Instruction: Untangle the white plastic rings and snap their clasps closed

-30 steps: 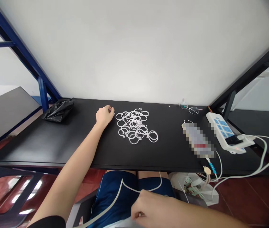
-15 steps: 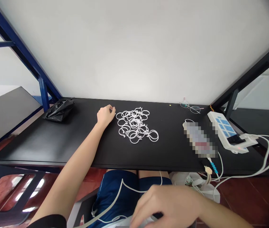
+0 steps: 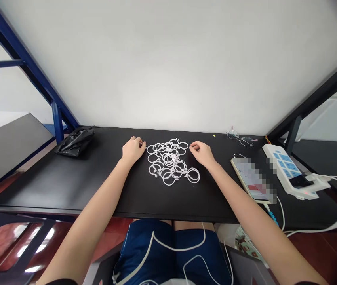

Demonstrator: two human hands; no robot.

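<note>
A heap of several white plastic rings (image 3: 171, 161) lies in the middle of the black table (image 3: 67, 178). My left hand (image 3: 132, 149) rests on the table just left of the heap, fingers curled, fingertips close to the nearest ring. My right hand (image 3: 203, 152) rests at the heap's right side, fingers curled together, touching or nearly touching the rings there. I cannot make out whether either hand grips a ring.
A crumpled black plastic bag (image 3: 75, 141) lies at the back left. Glasses (image 3: 241, 138), a phone (image 3: 253, 178) and a white power strip (image 3: 288, 170) with cables sit at the right. A white wall rises behind the table. White cord runs over my lap.
My right hand came up from my lap and now rests on the table right of the rings. My left hand stayed beside the heap.
</note>
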